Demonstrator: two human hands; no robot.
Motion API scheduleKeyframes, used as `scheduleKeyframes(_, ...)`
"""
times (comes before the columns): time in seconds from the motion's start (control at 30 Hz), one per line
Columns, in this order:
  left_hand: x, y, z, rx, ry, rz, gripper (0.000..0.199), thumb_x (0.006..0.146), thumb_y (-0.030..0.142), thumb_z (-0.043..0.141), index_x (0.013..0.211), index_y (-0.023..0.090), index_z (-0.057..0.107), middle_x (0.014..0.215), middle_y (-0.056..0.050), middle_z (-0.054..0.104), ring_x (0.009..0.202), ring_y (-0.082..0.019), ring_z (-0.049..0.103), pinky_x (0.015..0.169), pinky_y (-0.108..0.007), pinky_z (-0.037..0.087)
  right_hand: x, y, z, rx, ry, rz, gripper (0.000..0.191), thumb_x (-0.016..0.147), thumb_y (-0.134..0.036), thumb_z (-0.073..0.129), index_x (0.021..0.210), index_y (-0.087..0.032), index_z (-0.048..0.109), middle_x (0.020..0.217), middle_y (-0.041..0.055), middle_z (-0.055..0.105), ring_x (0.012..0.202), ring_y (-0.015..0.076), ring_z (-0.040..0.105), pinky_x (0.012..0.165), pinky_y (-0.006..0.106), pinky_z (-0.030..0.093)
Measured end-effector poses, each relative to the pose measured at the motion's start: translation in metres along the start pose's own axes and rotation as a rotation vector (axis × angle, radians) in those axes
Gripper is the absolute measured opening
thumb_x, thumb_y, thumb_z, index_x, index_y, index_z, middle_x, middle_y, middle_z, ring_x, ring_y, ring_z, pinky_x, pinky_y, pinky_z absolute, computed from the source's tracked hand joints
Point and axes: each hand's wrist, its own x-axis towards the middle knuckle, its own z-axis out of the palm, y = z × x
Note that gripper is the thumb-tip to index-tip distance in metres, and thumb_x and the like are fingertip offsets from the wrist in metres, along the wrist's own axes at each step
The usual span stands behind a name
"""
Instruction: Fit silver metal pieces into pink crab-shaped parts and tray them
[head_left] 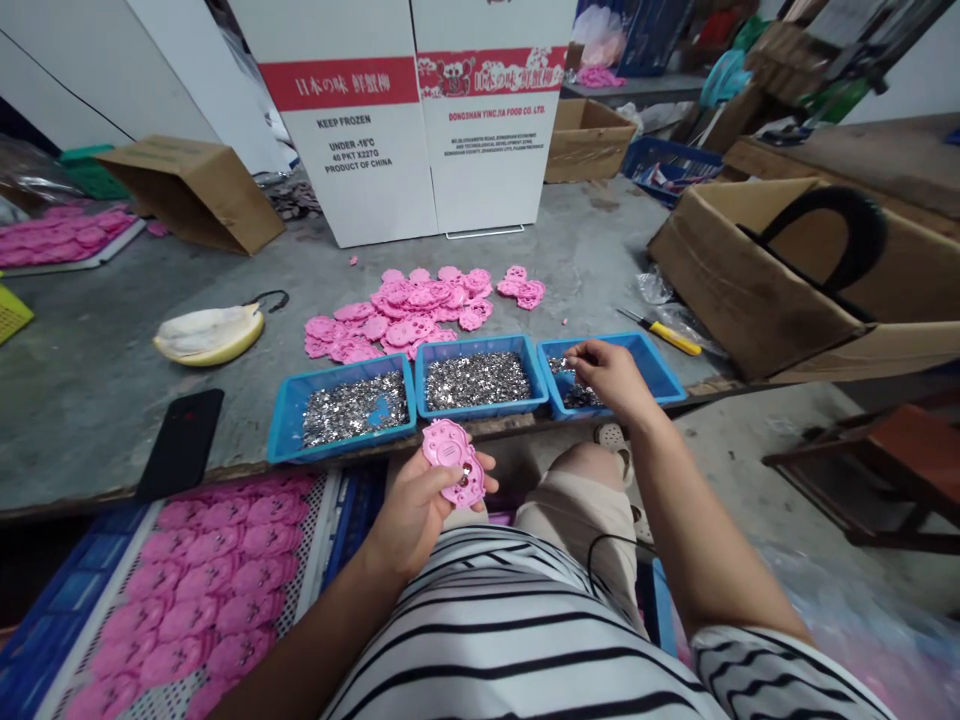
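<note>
My left hand (415, 505) is closed around a pink plastic piece (450, 455), held low in front of my body. A small shiny metal bit sits on that piece near my thumb. My right hand (609, 372) is over the right blue tray (660, 365), its thumb and forefinger pinched together; whatever they hold is too small to make out. Small metal parts lie in this tray, and more fill the middle blue tray (480, 408) and the left blue tray (281, 425). Behind the trays is a loose heap of pink pieces (420, 300).
A white carton (375, 190) stands behind the heap. On the right are a yellow-handled screwdriver (673, 337) and an open cardboard box (720, 270). A black phone (182, 440) and a yellow-rimmed dish (210, 335) lie left. Below left, a crate holds rows of pink pieces (214, 580).
</note>
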Motion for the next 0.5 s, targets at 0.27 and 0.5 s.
scheduleKeyframes(0.27,0.011,0.005,0.012,0.115,0.064,0.177,0.036,0.063,0.018,0.072,0.094,0.016,0.056,0.077,-0.003,0.070,0.062,-0.016,0.066,0.050,-0.023,0.048,-0.050,-0.053,0.015,1.012,-0.408,-0.009,0.030,0.058,-0.040,0.086,0.070,-0.018,0.069,0.066,-0.0003,0.066,0.047,0.0078,0.048,0.046,0.023,0.034)
scheduleKeyframes(0.5,0.013,0.011,0.023,0.079,0.119,0.295,0.031,0.064,0.018,0.071,0.091,0.016,0.056,0.076,-0.001,0.069,0.061,-0.014,0.067,0.049,-0.021,0.048,-0.060,-0.068,0.033,1.151,-0.535,-0.071,0.024,0.061,-0.035,0.087,0.068,-0.017,0.073,0.085,0.0020,0.066,0.051,0.0042,0.045,0.046,0.022,0.031)
